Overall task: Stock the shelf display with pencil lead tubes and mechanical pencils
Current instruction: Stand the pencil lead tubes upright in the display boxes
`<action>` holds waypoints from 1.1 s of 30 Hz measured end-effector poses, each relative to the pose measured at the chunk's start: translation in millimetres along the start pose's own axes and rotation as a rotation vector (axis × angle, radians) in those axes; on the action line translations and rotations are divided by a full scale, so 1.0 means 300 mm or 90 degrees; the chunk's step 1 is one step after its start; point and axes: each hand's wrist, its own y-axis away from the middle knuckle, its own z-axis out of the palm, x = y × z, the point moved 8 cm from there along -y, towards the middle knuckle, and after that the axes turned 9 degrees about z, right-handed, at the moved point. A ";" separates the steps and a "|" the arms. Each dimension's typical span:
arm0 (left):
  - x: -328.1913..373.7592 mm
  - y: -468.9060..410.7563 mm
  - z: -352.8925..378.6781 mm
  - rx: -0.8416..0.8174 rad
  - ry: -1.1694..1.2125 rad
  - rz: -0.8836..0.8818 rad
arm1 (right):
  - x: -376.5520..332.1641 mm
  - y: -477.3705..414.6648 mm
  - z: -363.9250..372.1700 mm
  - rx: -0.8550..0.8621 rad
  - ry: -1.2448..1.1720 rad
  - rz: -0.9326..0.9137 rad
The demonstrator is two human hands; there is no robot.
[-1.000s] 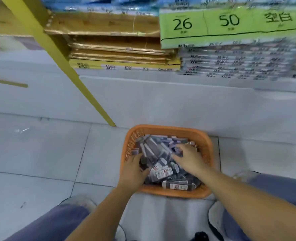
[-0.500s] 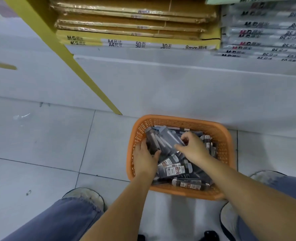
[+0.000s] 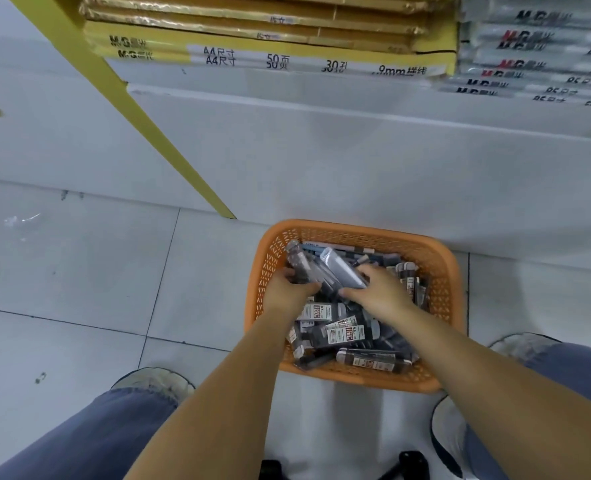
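Left hand: I am watching my left hand (image 3: 289, 289) curling its fingers round a bunch of dark lead tubes (image 3: 299, 263) in the far-left corner of the basket, grasping them.
Right hand: my right hand (image 3: 380, 292) is gripping a grey packet (image 3: 342, 268) between thumb and fingers, just right of the bunch; I cannot tell what the packet is holding.
Basket: the orange basket (image 3: 441, 306) is sitting on the floor tiles (image 3: 79, 289) between my knees, its far rim lying close against the white shelf base (image 3: 356, 150).
Loose stock: more labelled tubes (image 3: 339, 334) are lying jumbled in the near half of the basket, under and beside my wrists.
Shelf: yellow paper packs (image 3: 270, 57) are lying stacked on the lowest shelf at far centre, with grey packs (image 3: 529, 64) stacked to their right.
Frame: a yellow post (image 3: 131, 109) is slanting down to the floor left of the basket.
Feet: my shoes (image 3: 155, 382) are showing near the basket on either side.
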 end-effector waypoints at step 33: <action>0.245 0.104 -0.044 0.046 -0.409 0.336 | 0.203 0.160 -0.147 -0.039 -0.467 0.136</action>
